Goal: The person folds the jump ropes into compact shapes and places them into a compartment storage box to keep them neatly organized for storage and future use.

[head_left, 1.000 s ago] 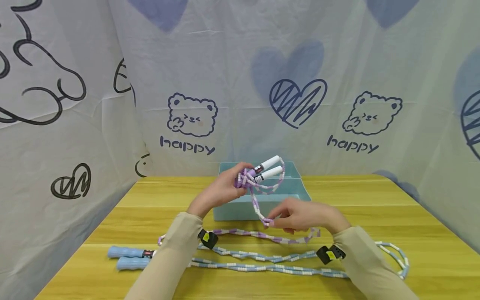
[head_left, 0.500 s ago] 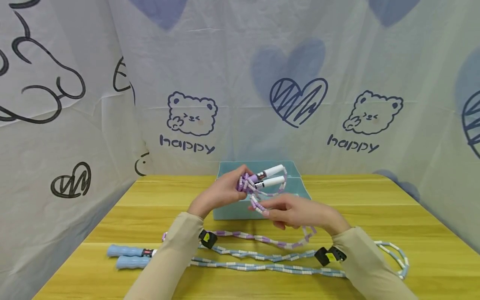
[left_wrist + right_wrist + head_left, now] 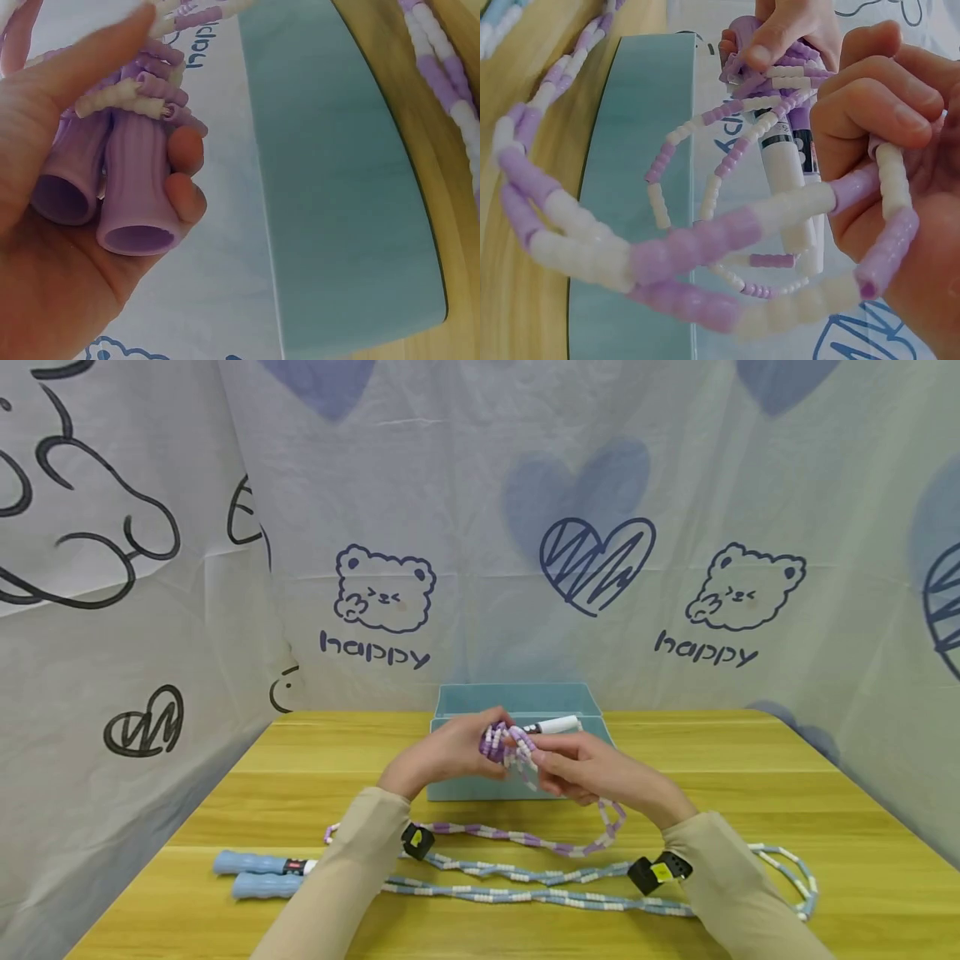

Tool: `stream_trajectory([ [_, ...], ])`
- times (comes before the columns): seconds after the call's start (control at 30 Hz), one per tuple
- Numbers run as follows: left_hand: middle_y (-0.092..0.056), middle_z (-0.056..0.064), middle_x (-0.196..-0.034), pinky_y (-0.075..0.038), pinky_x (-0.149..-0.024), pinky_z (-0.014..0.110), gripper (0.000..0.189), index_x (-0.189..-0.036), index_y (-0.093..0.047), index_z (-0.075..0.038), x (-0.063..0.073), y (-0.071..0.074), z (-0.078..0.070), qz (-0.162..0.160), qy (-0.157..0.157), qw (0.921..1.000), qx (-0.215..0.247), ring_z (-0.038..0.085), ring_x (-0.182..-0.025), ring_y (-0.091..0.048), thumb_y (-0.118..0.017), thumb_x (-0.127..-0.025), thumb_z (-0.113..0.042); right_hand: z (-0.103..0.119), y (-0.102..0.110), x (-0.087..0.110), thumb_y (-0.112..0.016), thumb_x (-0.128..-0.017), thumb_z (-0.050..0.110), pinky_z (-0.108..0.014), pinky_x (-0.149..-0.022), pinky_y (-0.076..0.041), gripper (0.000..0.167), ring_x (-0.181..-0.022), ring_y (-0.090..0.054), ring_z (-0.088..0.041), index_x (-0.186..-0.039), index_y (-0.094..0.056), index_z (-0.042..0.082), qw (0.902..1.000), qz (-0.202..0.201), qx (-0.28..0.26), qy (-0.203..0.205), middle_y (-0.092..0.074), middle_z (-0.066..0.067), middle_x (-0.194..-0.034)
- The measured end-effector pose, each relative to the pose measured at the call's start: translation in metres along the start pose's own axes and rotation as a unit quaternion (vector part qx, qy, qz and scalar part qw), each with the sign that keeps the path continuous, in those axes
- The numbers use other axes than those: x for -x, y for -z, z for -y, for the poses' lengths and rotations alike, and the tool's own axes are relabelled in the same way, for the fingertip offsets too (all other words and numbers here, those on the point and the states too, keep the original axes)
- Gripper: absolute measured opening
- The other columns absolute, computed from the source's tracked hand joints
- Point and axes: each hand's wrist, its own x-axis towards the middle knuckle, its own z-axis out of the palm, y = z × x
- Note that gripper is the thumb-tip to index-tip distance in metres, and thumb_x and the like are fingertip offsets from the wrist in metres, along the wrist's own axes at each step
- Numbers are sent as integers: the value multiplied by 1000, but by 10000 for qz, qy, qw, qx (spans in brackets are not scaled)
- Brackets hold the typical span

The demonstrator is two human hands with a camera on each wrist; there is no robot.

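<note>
In the left wrist view my left hand [image 3: 45, 225] grips both purple handles [image 3: 139, 180] of a purple-and-white beaded jump rope, with turns of its cord wound around them. The handles' white ends [image 3: 784, 187] stick out on the far side in the right wrist view. My right hand [image 3: 588, 767] pinches the beaded cord [image 3: 697, 240] close beside the left hand. From there the loose cord [image 3: 525, 838] droops to the table and runs leftward. A light blue box [image 3: 480, 787] stands right behind both hands, partly covered by them.
A blue-and-white jump rope [image 3: 540, 900] lies stretched across the front of the wooden table [image 3: 750, 777]. Its blue handles [image 3: 258, 885] are at the left, partly behind my left sleeve. A printed cloth [image 3: 480, 485] hangs behind the table.
My right hand has risen with the cord up to the left hand. My left hand has lowered slightly with the handles. The loose purple cord has been drawn a little to the left.
</note>
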Motion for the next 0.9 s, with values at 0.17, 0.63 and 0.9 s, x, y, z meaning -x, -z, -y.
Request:
stream_trajectory([
  [0.17, -63, -5, -101, -54, -73, 27, 49, -116, -54, -21, -1, -3, -2, -77, -115, 9998, -156, 12, -86, -62, -84, -79, -32, 0, -1, 0, -50, -104, 21, -25, -43, -37, 42, -49, -39, -16, -145, -47, 13, 9998, -97, 148, -22, -55, -22, -80],
  [0.63, -60, -5, -85, -48, -63, 28, 23, -96, -59, -22, -5, -4, 3, -182, -415, 9957, -810, 12, -73, -54, -75, -81, -17, 1, 8, 2, -44, -106, 22, -26, -41, -29, 32, -47, -34, -15, -129, -55, 3, 9960, -878, 140, 32, -52, -15, -76],
  [0.9, -61, -8, -90, -48, -66, 28, 24, -100, -59, -28, -3, -3, 0, 194, -335, 9946, -960, 12, -76, -54, -74, -84, -18, 2, 20, 10, -64, -96, 33, -28, -50, -35, 29, -53, -37, -17, -110, -69, 8, 9597, -2385, 1373, -568, -46, -6, -65],
])
